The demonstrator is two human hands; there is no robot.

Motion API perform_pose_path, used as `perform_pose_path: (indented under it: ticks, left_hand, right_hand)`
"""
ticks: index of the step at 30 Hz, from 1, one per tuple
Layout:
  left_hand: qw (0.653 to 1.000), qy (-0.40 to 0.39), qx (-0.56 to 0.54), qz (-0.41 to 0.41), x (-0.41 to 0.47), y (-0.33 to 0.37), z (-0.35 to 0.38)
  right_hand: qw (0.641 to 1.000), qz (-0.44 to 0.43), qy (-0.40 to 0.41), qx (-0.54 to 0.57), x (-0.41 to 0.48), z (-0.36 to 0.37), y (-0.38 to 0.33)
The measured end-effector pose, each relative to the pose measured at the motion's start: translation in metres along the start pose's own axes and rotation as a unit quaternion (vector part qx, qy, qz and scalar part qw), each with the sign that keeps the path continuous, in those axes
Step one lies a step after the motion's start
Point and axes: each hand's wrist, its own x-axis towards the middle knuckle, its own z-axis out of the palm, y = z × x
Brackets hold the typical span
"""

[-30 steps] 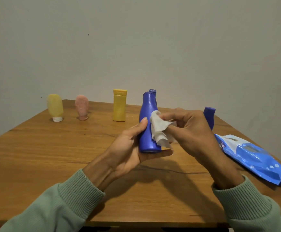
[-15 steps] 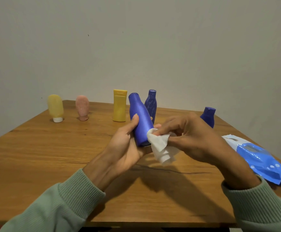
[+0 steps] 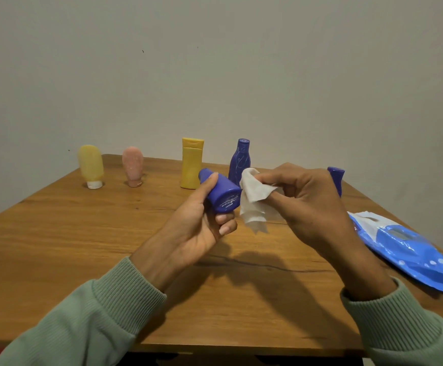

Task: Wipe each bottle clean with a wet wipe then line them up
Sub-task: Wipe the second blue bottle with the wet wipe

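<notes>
My left hand (image 3: 196, 228) grips a blue bottle (image 3: 221, 192) above the wooden table (image 3: 56, 247), tipped over so its flat base faces me. My right hand (image 3: 310, 204) pinches a white wet wipe (image 3: 254, 199) just right of that base. Along the back stand a yellow squeeze tube (image 3: 91, 165), a pink tube (image 3: 132, 166), a yellow flip-cap bottle (image 3: 192, 162) and a blue embossed bottle (image 3: 239, 158). Another blue bottle (image 3: 336, 178) is partly hidden behind my right hand.
A blue wet-wipe pack (image 3: 405, 249) lies near the table's right edge, its flap open. A plain wall rises behind the table. The near table edge runs below my green sleeves.
My left hand has tilted the blue bottle from upright to nearly lying, base toward me. The wipe came off the bottle's side and now sits beside the base.
</notes>
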Motion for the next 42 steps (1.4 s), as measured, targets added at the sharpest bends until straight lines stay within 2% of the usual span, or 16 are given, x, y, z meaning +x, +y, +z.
perform_pose_path:
  ticks: [11, 16, 21, 25, 28, 34, 39, 42]
  left_hand:
    - [1.0, -0.001, -0.013, -0.013, -0.003, -0.002, 0.001]
    - [0.997, -0.012, -0.053, -0.05, -0.004, -0.003, -0.003]
    - [1.0, 0.011, -0.018, -0.008, -0.004, -0.003, 0.002]
    - [0.997, 0.005, -0.057, -0.053, -0.002, 0.001, 0.0]
    - [0.996, 0.003, -0.063, -0.057, -0.002, 0.0, -0.002]
    - [0.999, 0.005, -0.031, -0.016, -0.003, -0.003, 0.003]
    - [0.996, -0.004, -0.064, -0.057, -0.002, 0.0, -0.001]
    - [0.997, 0.007, -0.063, -0.051, -0.004, -0.001, 0.0]
  right_hand:
    - [0.983, -0.155, 0.075, -0.062, -0.012, 0.026, 0.003]
    - [0.97, -0.215, 0.052, -0.101, -0.018, 0.038, 0.007]
    - [0.975, -0.185, 0.108, -0.057, -0.012, 0.028, 0.01]
    - [0.978, -0.195, 0.061, -0.05, -0.017, 0.039, 0.009]
    - [0.98, -0.186, 0.04, -0.054, -0.015, 0.037, 0.01]
    - [0.979, -0.147, 0.125, -0.06, -0.011, 0.027, 0.012]
    - [0.983, -0.165, 0.056, -0.048, -0.018, 0.041, 0.005]
    - [0.989, -0.131, 0.026, -0.069, -0.014, 0.033, 0.004]
